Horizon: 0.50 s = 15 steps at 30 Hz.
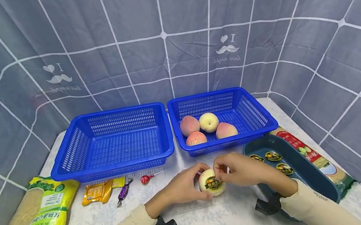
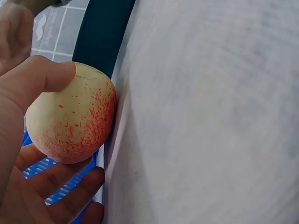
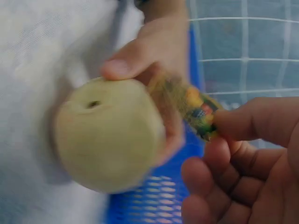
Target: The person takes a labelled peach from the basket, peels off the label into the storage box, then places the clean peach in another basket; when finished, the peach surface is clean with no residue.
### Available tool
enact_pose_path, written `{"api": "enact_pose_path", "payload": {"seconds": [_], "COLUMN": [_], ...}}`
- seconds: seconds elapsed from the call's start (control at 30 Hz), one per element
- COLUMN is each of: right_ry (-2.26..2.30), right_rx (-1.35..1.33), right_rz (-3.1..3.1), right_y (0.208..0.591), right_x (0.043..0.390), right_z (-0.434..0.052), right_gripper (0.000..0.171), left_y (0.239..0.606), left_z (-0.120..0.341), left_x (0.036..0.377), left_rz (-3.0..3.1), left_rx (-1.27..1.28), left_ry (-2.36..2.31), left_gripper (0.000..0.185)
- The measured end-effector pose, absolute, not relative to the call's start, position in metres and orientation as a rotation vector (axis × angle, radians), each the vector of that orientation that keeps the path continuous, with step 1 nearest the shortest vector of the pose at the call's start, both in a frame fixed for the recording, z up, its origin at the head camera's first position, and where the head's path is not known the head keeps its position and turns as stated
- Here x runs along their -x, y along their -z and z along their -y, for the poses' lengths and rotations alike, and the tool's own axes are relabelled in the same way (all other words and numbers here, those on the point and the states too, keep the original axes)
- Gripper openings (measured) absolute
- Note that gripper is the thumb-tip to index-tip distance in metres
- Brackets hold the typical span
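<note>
Baskets (image 1: 115, 165) sit beyond your hands, and the right one holds four peaches (image 1: 207, 122). Your left hand (image 1: 181, 188) curls around a peach (image 1: 211, 183) just above the table (image 1: 218, 223). Your right hand (image 1: 241, 168) pinches a sticker (image 3: 196, 109) touching that peach. Pull too hard and I think the peach could slip and roll, or the sticker could crease.

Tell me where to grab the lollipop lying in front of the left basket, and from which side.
Take the lollipop by its thin stick, which points right and slightly away from the red head. Come straight down from above: it lies flat on the table, the purple candy sits to its left, and the stick end has bare table around it.
</note>
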State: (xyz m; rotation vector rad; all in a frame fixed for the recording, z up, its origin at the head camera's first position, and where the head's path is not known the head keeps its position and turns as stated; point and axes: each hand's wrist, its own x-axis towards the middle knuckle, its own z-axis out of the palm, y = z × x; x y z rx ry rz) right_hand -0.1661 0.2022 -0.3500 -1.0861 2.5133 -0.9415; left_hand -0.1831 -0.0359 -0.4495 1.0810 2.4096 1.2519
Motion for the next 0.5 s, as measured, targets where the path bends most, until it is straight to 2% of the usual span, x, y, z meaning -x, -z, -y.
{"api": "enact_pose_path", "payload": {"seconds": [0.13,0.27,0.5], "right_ry": [1.082,1.129,1.151], "right_rx": [1.096,0.979,0.73], "right_rz": [-2.527,-2.526,-2.268], "right_y": [0.33,0.321,0.352], "right_x": [0.162,0.163,0.163], "right_z": [-0.233,-0.289,-0.359], "right_gripper": [0.012,0.011,0.008], "left_y": [0.449,0.451,0.452], "left_z": [0.037,0.038,0.038], "left_x": [0.184,0.185,0.184], "left_rz": [-2.417,-2.406,-2.404], "left_rx": [-1.049,-1.044,-1.028], "left_ry": [-1.25,-1.256,-1.256], "left_gripper": [0.067,0.068,0.07]}}
